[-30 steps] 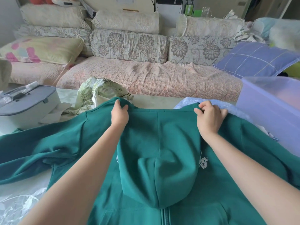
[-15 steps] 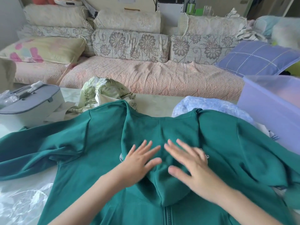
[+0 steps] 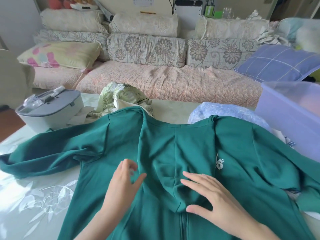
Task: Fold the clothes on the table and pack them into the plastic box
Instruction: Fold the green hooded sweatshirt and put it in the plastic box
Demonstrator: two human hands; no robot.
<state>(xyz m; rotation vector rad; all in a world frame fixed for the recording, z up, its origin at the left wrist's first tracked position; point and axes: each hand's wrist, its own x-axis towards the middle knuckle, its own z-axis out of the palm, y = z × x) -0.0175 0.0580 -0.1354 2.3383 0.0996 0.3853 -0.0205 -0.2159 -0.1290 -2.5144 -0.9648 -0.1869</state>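
- While it lies spread front-up on the table (image 3: pixel 34 196), the green hoodie (image 3: pixel 242 153) fills the middle of the view, its collar on the far side and its zip (image 3: pixel 183 226) running toward the person.
- Folded down over the hoodie's chest is the hood (image 3: pixel 173 161), its tip just above the top of the zip.
- On the near right part of the hood, the right hand (image 3: pixel 213 200) lies flat, with fingers straight and spread; it grasps nothing.
- Just left of the hood, the left hand (image 3: pixel 124 184) rests on the hoodie's chest. It is motion-blurred, its fingers loosely spread and a little bent, and it has hold of nothing.
- From the hoodie's left shoulder, one sleeve (image 3: pixel 43 156) stretches out across the table.
- Just beyond the hoodie's right shoulder stands the box (image 3: pixel 290 115), translucent lilac plastic, cut off by the right edge.
- Behind the right shoulder, between the hoodie and the box, a crumpled blue garment (image 3: pixel 225 111) lies partly under the hoodie.
- Behind the left shoulder, a bunched leaf-print garment (image 3: pixel 121 99) touches the hoodie.
- Farther left, beyond the sleeve, sits a grey case (image 3: pixel 50 111).
- Well behind the hoodie, past the table, is a sofa (image 3: pixel 155 80) with floral cushions.
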